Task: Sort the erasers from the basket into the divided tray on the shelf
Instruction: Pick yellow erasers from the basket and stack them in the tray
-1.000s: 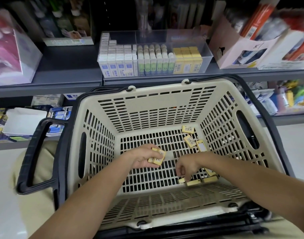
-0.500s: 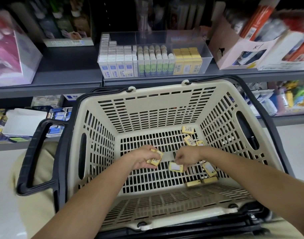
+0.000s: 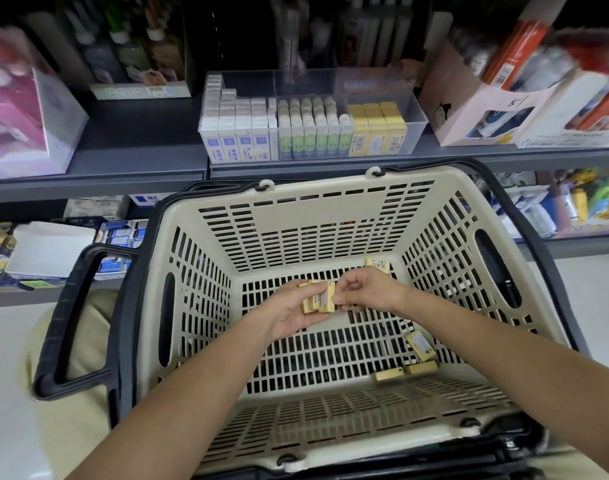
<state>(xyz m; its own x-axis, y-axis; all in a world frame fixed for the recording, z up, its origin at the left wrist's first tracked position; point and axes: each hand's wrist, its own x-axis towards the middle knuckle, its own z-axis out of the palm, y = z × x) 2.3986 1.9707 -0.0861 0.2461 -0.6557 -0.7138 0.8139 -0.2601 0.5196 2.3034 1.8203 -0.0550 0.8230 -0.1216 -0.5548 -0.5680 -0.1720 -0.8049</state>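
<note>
Finding: the left hand (image 3: 292, 317) grips a small stack of yellow rectangular erasers (image 3: 312, 302) above the floor of the beige slotted plastic basket (image 3: 206, 306). The right hand (image 3: 365, 291) pinches one more against it. Several loose yellow erasers (image 3: 420, 344) lie in the basket. Advised: square the edges and tighten the left grip before lifting to the yellow compartment of the clear divided tray (image 3: 419, 121) on the grey shelf (image 3: 140, 161).

Dark grey metal upper shelf (image 3: 123, 157) spans frame — pink box (image 3: 22, 109) at left, pale cardboard display box (image 3: 469, 109) at right, blurred bottles (image 3: 130, 46) behind in shadow. Lower shelf (image 3: 573, 247) crowded with packaged stationery. Pale glossy floor (image 3: 5, 375) beneath — light dim, even.
</note>
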